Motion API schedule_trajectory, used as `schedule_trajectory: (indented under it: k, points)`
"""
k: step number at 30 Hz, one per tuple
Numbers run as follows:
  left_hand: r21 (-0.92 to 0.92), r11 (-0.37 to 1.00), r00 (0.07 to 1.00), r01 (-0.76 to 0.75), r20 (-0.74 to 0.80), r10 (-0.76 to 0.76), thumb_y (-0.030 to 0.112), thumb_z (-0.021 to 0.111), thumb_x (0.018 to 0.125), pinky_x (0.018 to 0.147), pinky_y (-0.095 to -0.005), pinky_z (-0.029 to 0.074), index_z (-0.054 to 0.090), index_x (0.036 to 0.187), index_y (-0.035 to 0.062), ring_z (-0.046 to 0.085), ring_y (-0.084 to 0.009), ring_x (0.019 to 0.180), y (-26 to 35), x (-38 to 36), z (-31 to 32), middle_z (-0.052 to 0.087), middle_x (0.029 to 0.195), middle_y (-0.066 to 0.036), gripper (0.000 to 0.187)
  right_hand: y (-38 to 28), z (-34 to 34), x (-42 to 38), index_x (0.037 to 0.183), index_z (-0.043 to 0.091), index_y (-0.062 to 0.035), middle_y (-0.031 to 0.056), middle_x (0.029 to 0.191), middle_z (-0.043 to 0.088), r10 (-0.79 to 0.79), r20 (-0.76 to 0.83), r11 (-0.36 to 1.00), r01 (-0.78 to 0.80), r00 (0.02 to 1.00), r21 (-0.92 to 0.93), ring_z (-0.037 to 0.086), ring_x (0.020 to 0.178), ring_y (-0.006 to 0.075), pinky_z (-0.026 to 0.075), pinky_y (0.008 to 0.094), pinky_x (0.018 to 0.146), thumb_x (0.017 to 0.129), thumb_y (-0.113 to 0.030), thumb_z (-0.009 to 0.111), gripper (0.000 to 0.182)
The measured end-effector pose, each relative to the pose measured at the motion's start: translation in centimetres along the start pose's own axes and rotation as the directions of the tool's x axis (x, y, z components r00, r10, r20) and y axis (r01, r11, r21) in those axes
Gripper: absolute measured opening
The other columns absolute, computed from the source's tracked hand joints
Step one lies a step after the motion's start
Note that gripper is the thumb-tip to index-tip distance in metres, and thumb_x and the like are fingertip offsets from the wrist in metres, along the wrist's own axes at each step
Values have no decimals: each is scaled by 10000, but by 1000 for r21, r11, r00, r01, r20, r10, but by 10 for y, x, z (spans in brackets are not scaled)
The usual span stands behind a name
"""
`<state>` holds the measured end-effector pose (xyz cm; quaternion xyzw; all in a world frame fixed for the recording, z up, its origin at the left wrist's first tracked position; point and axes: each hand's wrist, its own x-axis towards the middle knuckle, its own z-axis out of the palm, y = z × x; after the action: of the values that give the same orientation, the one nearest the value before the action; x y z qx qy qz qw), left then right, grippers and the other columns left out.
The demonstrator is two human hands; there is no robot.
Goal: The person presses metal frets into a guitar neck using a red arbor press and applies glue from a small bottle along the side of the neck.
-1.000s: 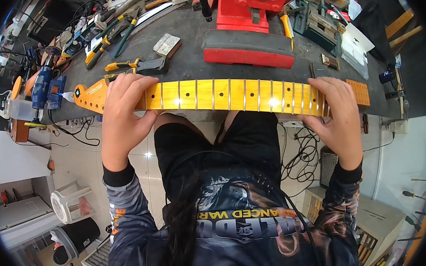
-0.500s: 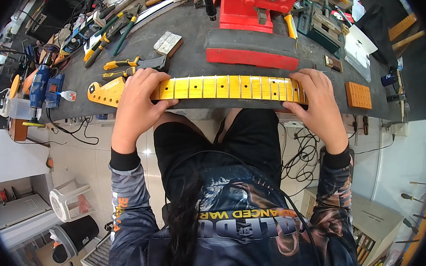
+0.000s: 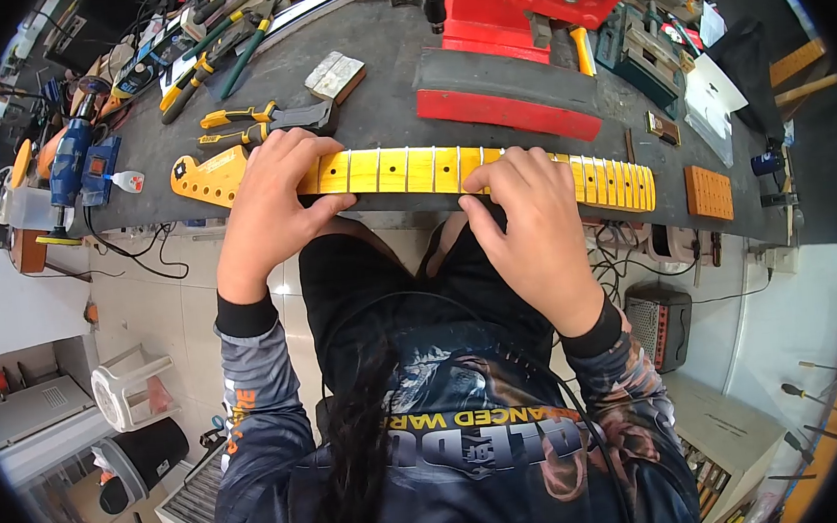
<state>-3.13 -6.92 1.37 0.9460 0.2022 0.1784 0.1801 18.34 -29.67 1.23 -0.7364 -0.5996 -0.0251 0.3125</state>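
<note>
A yellow guitar neck [image 3: 390, 170] with metal frets and black dot markers lies along the front edge of the workbench. Its headstock [image 3: 205, 178], with a row of tuner holes, points to the left. My left hand [image 3: 271, 199] is closed around the neck beside the headstock, thumb at the near edge. Around the middle of the fretboard, my right hand [image 3: 530, 218] grips the neck with fingers across the top and thumb along the near side. The neck's right end [image 3: 637, 185] is uncovered. Both palms hide parts of the fretboard.
Behind the neck stands a red machine [image 3: 510, 107] with a black pad. Yellow-handled pliers [image 3: 251, 127] and a small whitish block [image 3: 335, 75] lie back left. A blue rotary tool [image 3: 72, 166] is at far left. A drilled wooden block [image 3: 708, 191] sits at right.
My right hand has slid left along the neck from its right end to around the middle, uncovering that end. My left hand keeps its hold beside the headstock.
</note>
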Motion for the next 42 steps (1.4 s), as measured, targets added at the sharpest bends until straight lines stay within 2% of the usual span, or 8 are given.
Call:
schedule_trajectory:
  k: [12,17,26,36,42]
  points:
    - [-2,1000,999,-5,-36,5,178,968,754,1008,-436,504,747,1239,72,647,-339,1153,-4,-3,4,714,1190,-80,543,-8,14,4,1027,686,-99,85,983,637,-16,-41,994,12,999,-105,621,993,322,438,477,893,934,-115,833,175]
    - [-13,1000,999,-5,-36,5,182,970,754,1006,-443,499,749,1233,77,646,-337,1149,-6,-3,5,717,1187,-76,538,-16,17,2,1039,692,-93,92,991,645,25,-76,986,-37,997,-163,624,998,325,441,484,896,943,-115,820,162]
    - [-9,1000,998,-20,-60,19,190,971,757,1006,-446,495,755,1232,78,650,-338,1151,-8,-4,7,720,1189,-77,534,-23,19,-1,1053,708,-93,86,990,682,96,-83,982,-108,992,-154,644,995,334,430,476,893,958,-97,821,148]
    - [-14,1000,999,-19,-50,18,186,950,771,1023,-447,484,749,1243,74,645,-342,1171,-7,-5,7,713,1200,-84,525,-21,19,0,1053,683,-89,101,1018,658,85,-52,974,-94,995,-208,629,1029,333,438,493,907,963,-130,805,157]
    - [-15,1000,998,-27,-63,26,183,946,774,1026,-449,482,746,1246,72,646,-343,1172,-7,-6,7,715,1203,-86,525,-18,17,-2,1103,685,-88,108,1047,674,96,-91,982,-109,991,-155,643,1060,357,438,484,931,966,-112,827,199]
